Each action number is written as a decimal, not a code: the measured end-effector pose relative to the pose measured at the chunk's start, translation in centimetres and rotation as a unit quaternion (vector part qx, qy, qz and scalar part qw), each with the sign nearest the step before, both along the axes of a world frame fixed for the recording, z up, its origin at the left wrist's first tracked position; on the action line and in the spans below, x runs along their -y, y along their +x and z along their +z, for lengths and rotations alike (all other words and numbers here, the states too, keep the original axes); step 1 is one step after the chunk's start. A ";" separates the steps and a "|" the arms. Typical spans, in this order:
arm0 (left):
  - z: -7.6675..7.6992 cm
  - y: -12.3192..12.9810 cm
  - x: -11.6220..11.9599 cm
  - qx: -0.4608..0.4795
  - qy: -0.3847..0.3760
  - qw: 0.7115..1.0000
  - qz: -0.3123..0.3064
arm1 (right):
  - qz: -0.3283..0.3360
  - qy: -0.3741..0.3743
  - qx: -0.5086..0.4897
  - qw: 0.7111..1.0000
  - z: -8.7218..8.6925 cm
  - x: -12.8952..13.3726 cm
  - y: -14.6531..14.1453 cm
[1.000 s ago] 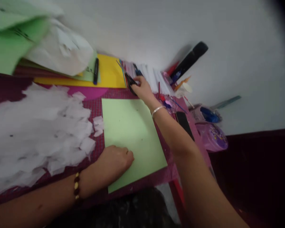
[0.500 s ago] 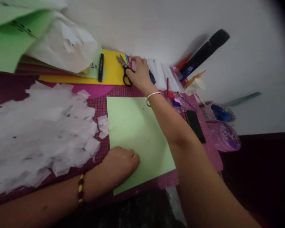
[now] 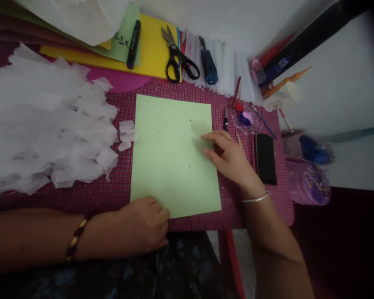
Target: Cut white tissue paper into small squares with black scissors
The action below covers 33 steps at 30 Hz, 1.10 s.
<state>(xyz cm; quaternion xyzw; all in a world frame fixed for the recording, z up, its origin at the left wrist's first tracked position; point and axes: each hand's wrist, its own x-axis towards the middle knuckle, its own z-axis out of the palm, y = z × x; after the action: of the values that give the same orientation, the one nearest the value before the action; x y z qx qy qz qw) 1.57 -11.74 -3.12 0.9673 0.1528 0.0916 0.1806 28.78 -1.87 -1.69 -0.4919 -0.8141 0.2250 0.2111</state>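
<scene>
A light green sheet (image 3: 174, 166) with a few tiny dark marks lies flat on the red checked cloth. My right hand (image 3: 226, 155) hovers over its right edge, thumb and fingers apart, holding nothing. At the sheet's lower left corner rests my left hand (image 3: 148, 224), its fingers curled under; what they hold, if anything, is hidden. Black-handled scissors (image 3: 176, 54) lie above the sheet, partly on a yellow sheet (image 3: 151, 45). Beside them is a blue and black cutter (image 3: 208, 64).
White paper pieces (image 3: 50, 124) are heaped at the left. A black marker (image 3: 134, 45) lies at the back. To the right are a clear paint dish (image 3: 244, 120), a dark phone-like slab (image 3: 265, 158) and a purple container (image 3: 311, 182).
My right hand has moved from the scissors back toward the green sheet's right edge. My left hand has slid to the sheet's lower left corner. The camera view has shifted.
</scene>
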 end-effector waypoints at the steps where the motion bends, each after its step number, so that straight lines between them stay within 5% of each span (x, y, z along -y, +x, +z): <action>1: 0.1 0.0 0.6 0.003 -0.004 1.000 -0.017 | -0.004 -0.002 -0.012 1.000 -0.3 -0.4 0.3; 9: -0.4 0.0 0.6 -0.008 -0.022 0.999 -0.045 | -0.013 -0.003 -0.029 0.999 -0.7 -1.3 0.6; 19: -0.2 0.0 0.3 0.009 -0.017 0.998 -0.057 | 0.114 0.042 0.200 0.972 0.2 2.5 -5.4; 22: 0.0 0.0 0.2 0.007 -0.018 0.998 -0.060 | 0.267 -0.070 0.093 0.957 1.7 2.9 -5.0; 25: 0.1 0.0 0.2 -0.003 -0.012 0.998 -0.065 | 0.375 -0.223 -0.090 0.895 3.1 2.8 -3.7; 27: 0.1 0.1 0.2 -0.003 -0.019 0.998 -0.060 | 0.321 -0.259 -0.179 0.893 3.5 2.6 -2.7; 29: 0.2 0.1 0.1 -0.001 -0.045 0.998 -0.052 | 0.192 -0.244 -0.293 0.904 3.6 2.3 -1.9; 33: 0.5 0.2 -0.2 -0.004 -0.081 0.995 -0.059 | 0.015 -0.239 -0.488 0.840 3.5 1.4 -0.7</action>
<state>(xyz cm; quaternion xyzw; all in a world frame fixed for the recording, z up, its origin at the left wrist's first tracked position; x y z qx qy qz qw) 1.80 -11.51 -2.66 0.9571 0.1028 0.0644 0.2630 28.07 -3.28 1.84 -0.3413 -0.5343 0.6267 0.4531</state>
